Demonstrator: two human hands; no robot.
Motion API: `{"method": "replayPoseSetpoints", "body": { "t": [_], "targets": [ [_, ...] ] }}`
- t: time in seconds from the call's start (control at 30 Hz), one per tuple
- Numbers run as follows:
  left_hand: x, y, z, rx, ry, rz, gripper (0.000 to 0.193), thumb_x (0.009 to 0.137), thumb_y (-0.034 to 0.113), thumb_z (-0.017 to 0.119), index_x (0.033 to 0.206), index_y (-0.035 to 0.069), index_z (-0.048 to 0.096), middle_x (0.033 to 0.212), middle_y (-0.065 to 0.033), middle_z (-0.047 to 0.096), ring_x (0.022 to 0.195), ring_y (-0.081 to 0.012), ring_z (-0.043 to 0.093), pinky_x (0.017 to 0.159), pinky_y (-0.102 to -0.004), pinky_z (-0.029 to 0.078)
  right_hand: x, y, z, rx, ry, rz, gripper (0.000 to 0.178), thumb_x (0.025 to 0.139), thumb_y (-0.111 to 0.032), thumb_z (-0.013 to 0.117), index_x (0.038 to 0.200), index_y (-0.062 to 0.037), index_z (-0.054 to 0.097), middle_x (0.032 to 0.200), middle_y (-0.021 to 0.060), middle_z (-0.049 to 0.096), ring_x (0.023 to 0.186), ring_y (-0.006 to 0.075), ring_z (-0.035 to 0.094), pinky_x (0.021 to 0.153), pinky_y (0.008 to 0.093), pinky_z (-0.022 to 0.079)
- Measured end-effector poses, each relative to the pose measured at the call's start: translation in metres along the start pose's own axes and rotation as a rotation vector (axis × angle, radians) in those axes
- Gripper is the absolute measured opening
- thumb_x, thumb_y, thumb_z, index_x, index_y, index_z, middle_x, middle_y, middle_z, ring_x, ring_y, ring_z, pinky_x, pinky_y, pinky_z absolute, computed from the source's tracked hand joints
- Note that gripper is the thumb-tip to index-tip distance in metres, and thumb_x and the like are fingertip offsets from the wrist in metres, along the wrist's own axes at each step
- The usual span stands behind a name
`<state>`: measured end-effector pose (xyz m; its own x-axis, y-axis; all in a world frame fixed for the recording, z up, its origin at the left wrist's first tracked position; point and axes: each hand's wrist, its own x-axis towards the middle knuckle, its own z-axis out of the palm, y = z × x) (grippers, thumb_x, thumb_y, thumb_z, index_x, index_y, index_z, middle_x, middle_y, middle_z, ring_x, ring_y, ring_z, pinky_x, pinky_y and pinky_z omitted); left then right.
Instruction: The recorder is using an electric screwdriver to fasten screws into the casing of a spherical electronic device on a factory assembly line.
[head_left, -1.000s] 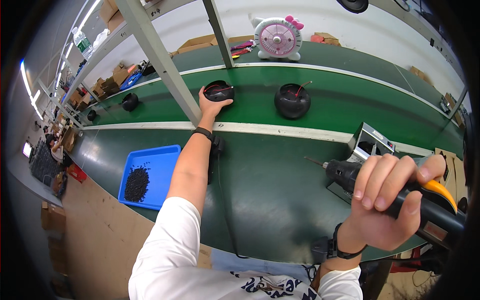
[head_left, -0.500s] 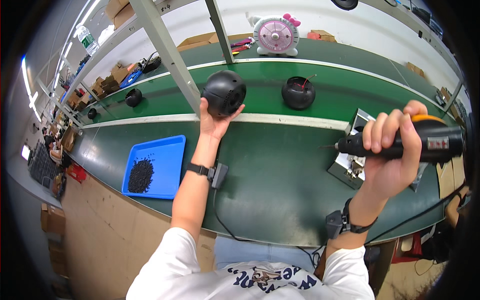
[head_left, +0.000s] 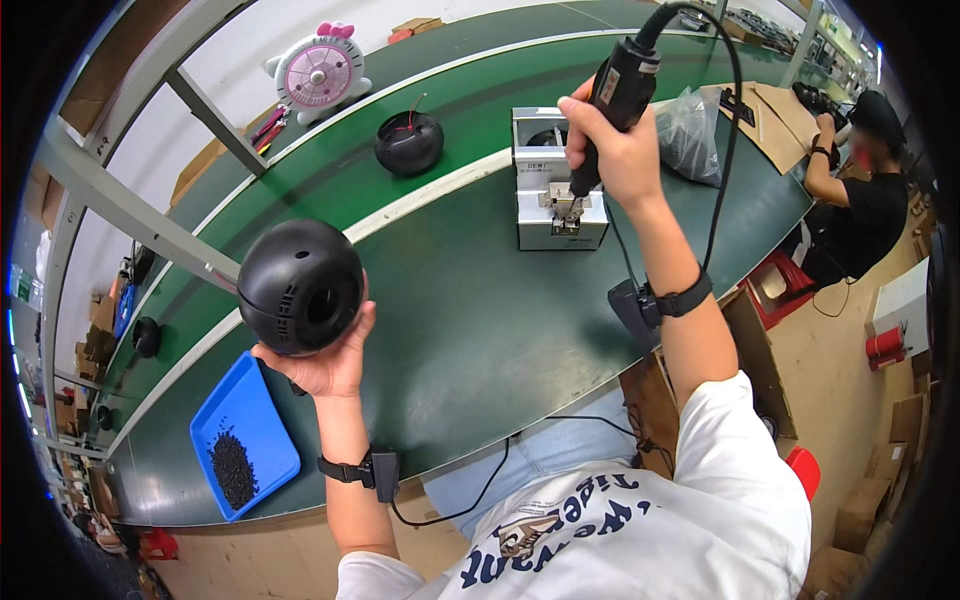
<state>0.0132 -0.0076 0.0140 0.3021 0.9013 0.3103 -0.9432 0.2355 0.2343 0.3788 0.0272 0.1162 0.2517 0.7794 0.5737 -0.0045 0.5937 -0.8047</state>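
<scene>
My left hand (head_left: 335, 365) holds a round black plastic housing (head_left: 295, 270) from below, fingers wrapped round its underside. A round hole and a row of slots in the housing face me. My right hand (head_left: 625, 155) grips a black electric screwdriver (head_left: 622, 88) with its cord rising from the top. The screwdriver points down, its bit at the front mechanism of a silver box-shaped screw feeder (head_left: 560, 238); whether the bit touches a screw is too small to tell. A blue tray (head_left: 277, 440) with a heap of small black screws (head_left: 233, 470) lies left of my left forearm.
On the green belt (head_left: 475, 115) sits an open black half shell (head_left: 408, 150) with red wires. A pink and white fan (head_left: 320, 75) stands behind. Right of the feeder lies a clear plastic bag (head_left: 690, 140); farther right sits a co-worker (head_left: 865, 210). A metal post (head_left: 150, 220) rises at left.
The view has turned to the right. My right hand has swung the screwdriver from level to pointing down at the screw feeder. My left hand still holds the housing, now closer to me.
</scene>
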Motion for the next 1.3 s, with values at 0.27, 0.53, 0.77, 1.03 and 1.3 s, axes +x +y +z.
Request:
{"method": "replayPoseSetpoints", "body": {
  "t": [0.27, 0.53, 0.77, 1.03, 1.3],
  "targets": [
    [0.006, -0.019, -0.028, -0.03, 0.112, -0.084, 0.121, 0.058, 0.068, 0.085, 0.155, 0.027, 0.025, 0.159, -0.0199, 0.022, 0.144, -0.0548, 0.018, 0.107, -0.0754, 0.031, -0.013, 0.027, 0.007, -0.014, -0.004, 0.063, 0.02, 0.086, -0.011, 0.074, 0.093, -0.0038, 0.056, 0.06, 0.0022, 0.056, 0.046, 0.0099, 0.053, 0.045, 0.0259, 0.042],
    [0.003, -0.019, -0.026, 0.21, 0.286, 0.009, 0.116, 0.059, 0.061, 0.088, 0.153, 0.024, 0.03, 0.157, -0.0186, 0.027, 0.145, -0.0484, 0.021, 0.109, -0.0746, 0.031, -0.01, 0.013, 0.036, 0.208, -0.142, 0.229, 0.02, 0.087, -0.011, 0.07, 0.098, -0.0028, 0.055, 0.056, 0.0039, 0.052, 0.044, 0.0135, 0.052, 0.045, 0.0297, 0.044],
    [-0.001, -0.022, -0.04, 0.276, 0.249, -0.088, 0.12, 0.055, 0.064, 0.088, 0.151, 0.019, 0.032, 0.153, -0.0137, 0.037, 0.141, -0.0407, 0.037, 0.11, -0.0723, 0.033, -0.025, -0.053, 0.121, 0.302, -0.292, 0.033, 0.022, 0.092, -0.008, 0.054, 0.111, -0.0011, 0.044, 0.058, 0.0068, 0.046, 0.045, 0.0162, 0.046, 0.046, 0.0331, 0.045],
    [0.0, -0.023, -0.038, 0.257, 0.263, -0.126, 0.121, 0.058, 0.067, 0.085, 0.152, 0.015, 0.03, 0.151, -0.0182, 0.038, 0.139, -0.0426, 0.04, 0.109, -0.072, 0.035, -0.026, -0.038, 0.135, 0.31, -0.349, -0.136, 0.023, 0.091, -0.007, 0.051, 0.111, -0.0006, 0.042, 0.059, 0.007, 0.047, 0.046, 0.0153, 0.045, 0.045, 0.0326, 0.045],
    [0.003, -0.026, -0.041, 0.358, 0.212, -0.182, 0.123, 0.061, 0.077, 0.077, 0.155, 0.016, 0.026, 0.153, -0.0214, 0.033, 0.14, -0.0446, 0.037, 0.108, -0.0736, 0.032, -0.024, -0.028, 0.14, 0.311, -0.363, -0.108, 0.023, 0.091, -0.007, 0.051, 0.11, -0.0005, 0.042, 0.059, 0.0068, 0.047, 0.046, 0.0155, 0.045, 0.045, 0.0325, 0.045]
  ]
}}
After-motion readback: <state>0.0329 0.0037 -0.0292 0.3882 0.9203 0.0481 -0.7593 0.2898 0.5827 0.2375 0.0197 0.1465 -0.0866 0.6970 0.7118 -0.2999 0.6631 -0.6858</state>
